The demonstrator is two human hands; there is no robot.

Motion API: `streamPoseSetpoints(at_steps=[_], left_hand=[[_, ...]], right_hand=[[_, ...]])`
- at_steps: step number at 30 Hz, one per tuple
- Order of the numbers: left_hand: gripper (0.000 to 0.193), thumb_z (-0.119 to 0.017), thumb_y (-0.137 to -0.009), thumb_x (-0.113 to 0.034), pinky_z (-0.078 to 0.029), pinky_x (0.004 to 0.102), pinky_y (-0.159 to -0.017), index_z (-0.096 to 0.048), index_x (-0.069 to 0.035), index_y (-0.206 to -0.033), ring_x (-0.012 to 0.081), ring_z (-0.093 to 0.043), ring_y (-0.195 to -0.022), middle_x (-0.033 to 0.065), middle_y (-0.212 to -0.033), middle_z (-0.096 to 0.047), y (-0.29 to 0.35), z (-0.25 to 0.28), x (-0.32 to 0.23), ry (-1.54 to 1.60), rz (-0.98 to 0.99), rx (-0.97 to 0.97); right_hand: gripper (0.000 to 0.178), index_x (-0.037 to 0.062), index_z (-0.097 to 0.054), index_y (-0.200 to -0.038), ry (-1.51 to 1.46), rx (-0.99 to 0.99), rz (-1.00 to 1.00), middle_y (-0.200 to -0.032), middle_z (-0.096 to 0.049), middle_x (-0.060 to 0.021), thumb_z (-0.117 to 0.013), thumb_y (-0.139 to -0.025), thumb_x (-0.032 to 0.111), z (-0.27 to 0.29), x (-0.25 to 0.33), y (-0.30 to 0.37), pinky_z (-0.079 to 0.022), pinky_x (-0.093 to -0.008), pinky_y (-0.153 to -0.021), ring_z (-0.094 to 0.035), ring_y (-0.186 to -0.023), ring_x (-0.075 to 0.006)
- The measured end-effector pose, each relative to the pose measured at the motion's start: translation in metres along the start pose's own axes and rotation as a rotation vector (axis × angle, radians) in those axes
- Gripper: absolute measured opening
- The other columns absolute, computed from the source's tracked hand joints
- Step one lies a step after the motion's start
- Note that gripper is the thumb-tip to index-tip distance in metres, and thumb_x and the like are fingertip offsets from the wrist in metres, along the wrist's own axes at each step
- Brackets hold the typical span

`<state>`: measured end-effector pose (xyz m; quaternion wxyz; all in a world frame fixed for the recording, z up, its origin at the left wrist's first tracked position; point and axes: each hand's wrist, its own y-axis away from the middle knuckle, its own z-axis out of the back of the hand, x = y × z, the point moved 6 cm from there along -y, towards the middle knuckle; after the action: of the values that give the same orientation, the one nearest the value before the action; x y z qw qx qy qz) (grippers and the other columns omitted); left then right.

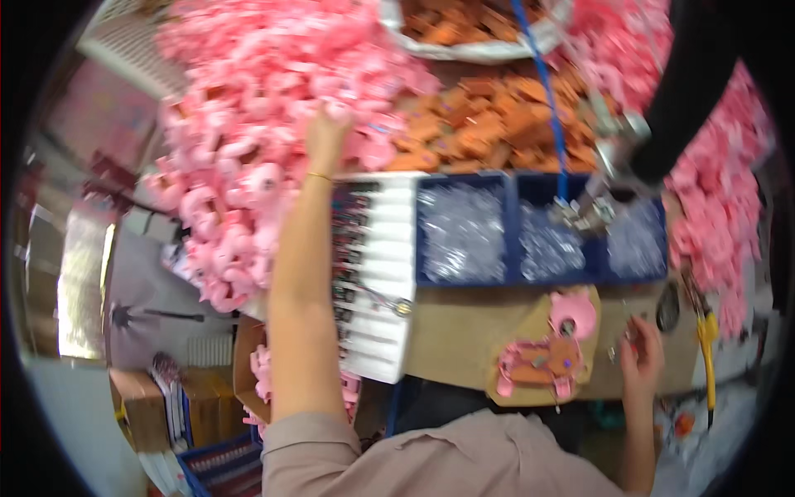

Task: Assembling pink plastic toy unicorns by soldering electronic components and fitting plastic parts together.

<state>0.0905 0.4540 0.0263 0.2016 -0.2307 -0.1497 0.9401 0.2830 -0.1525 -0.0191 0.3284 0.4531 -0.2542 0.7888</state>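
Observation:
My left arm stretches far forward, and my left hand (328, 132) reaches into a heap of pink plastic toy parts (248, 91). Its fingers are blurred among the parts, so a hold on one cannot be made out. Low at the right, my right hand (644, 358) rests over the bench with fingers curled, close to small shiny metal bits (613, 354). Whatever its fingertips pinch is too small to name. Left of that hand, a pink and orange toy assembly (538, 364) lies on a tan pad (503, 396).
Blue bins (509, 277) hold clear plastic pieces. A white tray (385, 290) of small dark parts stands beside them. Orange parts (497, 124) lie behind. A metal tool (609, 157) hangs near a blue cord (546, 91). At right lies a yellow-handled tool (708, 340).

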Motion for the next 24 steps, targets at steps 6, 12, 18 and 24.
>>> streamPoseSetpoints(at_steps=[6,12,18,24], left_hand=[[0.082,-0.077,-0.072,-0.040,-0.047,0.0350,-0.089,-0.042,-0.001,-0.135,0.0257,-0.059,-0.104,0.0196,-0.118,-0.057,0.043,0.044,-0.035,0.548,-0.154,-0.341],[0.076,-0.079,-0.063,-0.030,-0.052,0.0397,-0.081,-0.047,-0.013,-0.130,0.0364,-0.060,-0.103,0.0246,-0.136,-0.042,0.152,0.195,-0.049,0.170,-0.443,-0.438],[0.073,-0.079,-0.066,-0.030,-0.054,0.0386,-0.075,-0.049,-0.016,-0.131,0.0328,-0.062,-0.096,0.0229,-0.135,-0.044,0.212,0.253,0.045,-0.110,-0.409,-0.536],[0.069,-0.074,-0.069,-0.024,-0.050,0.0388,-0.085,-0.048,-0.020,-0.133,0.0339,-0.057,-0.107,0.0218,-0.138,-0.041,0.169,0.217,0.113,-0.377,-0.302,-0.414]], right_hand=[[0.037,-0.0011,-0.050,-0.125,-0.181,-0.080,0.029,-0.117,-0.053,-0.0076,-0.052,-0.087,-0.002,0.025,-0.076,0.021,-0.042,-0.0264,-0.089,-0.053,-0.105,-0.0144],[0.033,0.0020,-0.054,-0.121,-0.025,0.041,0.139,-0.097,-0.060,-0.0048,-0.059,-0.089,0.005,0.003,-0.014,0.009,-0.042,-0.0200,-0.055,-0.054,-0.070,-0.0076],[0.035,0.0037,-0.053,-0.124,0.020,-0.014,-0.017,-0.107,-0.059,-0.0056,-0.058,-0.090,0.008,0.008,-0.035,0.003,-0.046,-0.0226,-0.072,-0.056,-0.084,-0.0115],[0.037,-0.0007,-0.050,-0.125,-0.147,0.117,0.098,-0.116,-0.055,-0.0077,-0.052,-0.089,-0.002,-0.025,0.020,0.002,-0.038,-0.0253,-0.094,-0.052,-0.106,-0.0137]])
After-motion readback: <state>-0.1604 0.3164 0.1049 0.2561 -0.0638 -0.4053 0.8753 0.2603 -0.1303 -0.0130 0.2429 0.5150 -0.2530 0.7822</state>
